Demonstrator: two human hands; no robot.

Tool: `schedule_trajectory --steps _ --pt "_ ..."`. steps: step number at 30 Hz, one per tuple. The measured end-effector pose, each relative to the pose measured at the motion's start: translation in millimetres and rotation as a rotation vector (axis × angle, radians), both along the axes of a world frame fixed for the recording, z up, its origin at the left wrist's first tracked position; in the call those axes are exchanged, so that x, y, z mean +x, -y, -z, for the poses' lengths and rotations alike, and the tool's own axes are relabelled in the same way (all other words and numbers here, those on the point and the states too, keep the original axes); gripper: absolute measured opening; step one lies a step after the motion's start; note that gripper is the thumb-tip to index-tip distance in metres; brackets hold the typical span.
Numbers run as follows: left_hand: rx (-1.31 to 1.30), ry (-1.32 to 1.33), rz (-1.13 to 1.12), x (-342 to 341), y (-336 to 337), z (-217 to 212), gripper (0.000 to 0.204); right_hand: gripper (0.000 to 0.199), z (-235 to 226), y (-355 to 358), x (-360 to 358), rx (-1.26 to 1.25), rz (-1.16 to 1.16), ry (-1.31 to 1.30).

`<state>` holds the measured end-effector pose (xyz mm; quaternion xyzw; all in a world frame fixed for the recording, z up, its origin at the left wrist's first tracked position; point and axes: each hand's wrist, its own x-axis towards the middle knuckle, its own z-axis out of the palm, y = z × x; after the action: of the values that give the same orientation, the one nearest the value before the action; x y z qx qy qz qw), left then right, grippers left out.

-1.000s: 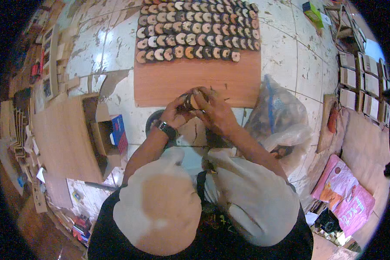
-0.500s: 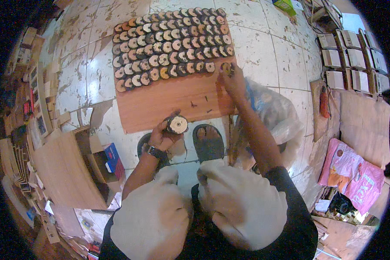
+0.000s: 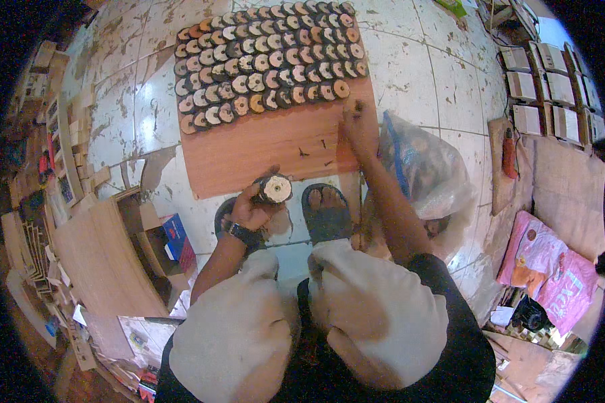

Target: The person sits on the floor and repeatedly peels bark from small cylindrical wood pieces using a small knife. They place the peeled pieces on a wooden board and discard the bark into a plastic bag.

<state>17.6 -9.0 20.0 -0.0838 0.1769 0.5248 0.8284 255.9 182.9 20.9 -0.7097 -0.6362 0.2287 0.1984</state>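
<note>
Pink sacks [image 3: 547,265] right (crumpled); clear bag [image 3: 427,164] beside arm.

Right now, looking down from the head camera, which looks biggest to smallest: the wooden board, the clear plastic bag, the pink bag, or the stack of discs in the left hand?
1. Wooden board.
2. Clear plastic bag and pink bag: they look about alike, and the fisheye rim squeezes the pink one, so no ranking.
3. Stack of discs, smallest, held in the left hand.

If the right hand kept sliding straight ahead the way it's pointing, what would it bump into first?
Probably the round wooden slice at the right end of the nearest row on the board, just ahead of the right hand; depth is hard to judge.
</note>
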Motion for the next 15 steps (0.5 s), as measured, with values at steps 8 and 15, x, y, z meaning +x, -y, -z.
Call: schedule_trajectory --steps 8,15 --pt "-0.069 0.050 -0.024 -1 -2 7 0.073 0.028 19 64 -19 -0.033 -0.275 0.094" --pt "0.009 0.158 -0.059 -3 -3 13 0.068 0.020 -22 70 -34 -0.257 -0.061 -0.559"
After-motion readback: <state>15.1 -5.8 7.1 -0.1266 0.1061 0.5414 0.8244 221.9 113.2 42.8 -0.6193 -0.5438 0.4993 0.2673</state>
